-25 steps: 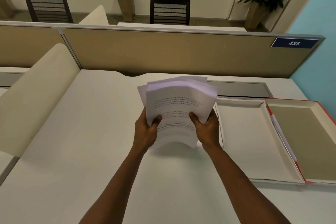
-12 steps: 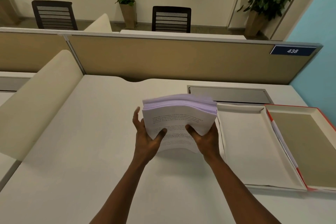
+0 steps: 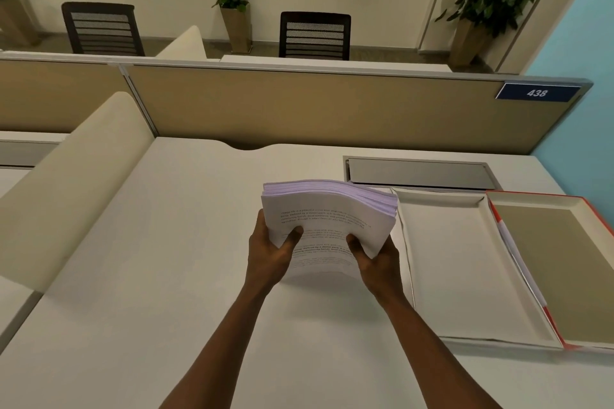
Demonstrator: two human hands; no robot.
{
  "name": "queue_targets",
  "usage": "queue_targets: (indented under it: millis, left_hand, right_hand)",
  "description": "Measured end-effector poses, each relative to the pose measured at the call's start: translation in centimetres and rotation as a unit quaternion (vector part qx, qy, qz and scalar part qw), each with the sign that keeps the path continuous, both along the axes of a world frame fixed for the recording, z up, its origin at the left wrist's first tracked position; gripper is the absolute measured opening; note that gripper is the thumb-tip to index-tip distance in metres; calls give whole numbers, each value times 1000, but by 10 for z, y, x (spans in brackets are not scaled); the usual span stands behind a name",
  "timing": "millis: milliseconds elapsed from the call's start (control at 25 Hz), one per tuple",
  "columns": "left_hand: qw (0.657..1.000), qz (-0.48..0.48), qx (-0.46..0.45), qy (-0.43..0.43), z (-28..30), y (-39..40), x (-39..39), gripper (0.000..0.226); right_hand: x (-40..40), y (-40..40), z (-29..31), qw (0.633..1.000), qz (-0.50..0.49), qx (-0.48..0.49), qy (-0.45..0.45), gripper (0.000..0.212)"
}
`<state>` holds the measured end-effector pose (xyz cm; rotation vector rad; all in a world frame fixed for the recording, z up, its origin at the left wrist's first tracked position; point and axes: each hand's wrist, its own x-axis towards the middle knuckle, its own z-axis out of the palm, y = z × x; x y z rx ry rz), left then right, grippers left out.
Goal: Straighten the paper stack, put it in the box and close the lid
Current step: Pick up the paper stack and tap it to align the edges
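Paper stack (image 3: pixel 329 219) gripped by both hands, left hand (image 3: pixel 270 254), right hand (image 3: pixel 377 257), fingers closed on near corners. Open box (image 3: pixel 465 340) lies just right, long axis parallel; right hand nearer.

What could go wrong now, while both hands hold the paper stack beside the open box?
1. The paper stack is bowed and its top right corner fans out; loose sheets may slip from the grip of the left hand and right hand.
2. An uneven stack could catch on the rim of the box.
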<state>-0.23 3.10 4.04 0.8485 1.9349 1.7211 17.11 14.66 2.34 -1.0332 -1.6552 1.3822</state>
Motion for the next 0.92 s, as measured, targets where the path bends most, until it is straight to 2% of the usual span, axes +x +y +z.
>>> queue_targets:
  millis: [200, 400, 600, 840, 920]
  left_hand:
    - [999, 10, 9, -34, -3, 5, -5, 44]
    - [999, 20, 17, -44, -10, -8, 2, 39]
    - [1000, 16, 4, 2, -4, -10, 3, 55]
    - [999, 24, -22, 13, -12, -12, 15, 47]
    - [999, 32, -18, -8, -17, -9, 12, 42]
  right_hand:
    - [-6, -2, 10, 1000, -19, 1, -6, 43]
    - [1, -10, 9, 1000, -17, 18, -18, 43]
    - [5, -11, 14, 999, -24, 35, -5, 50]
    - [6, -23, -6, 998, -4, 57, -23, 29]
    - [4, -21, -9, 998, -5, 57, -23, 25]
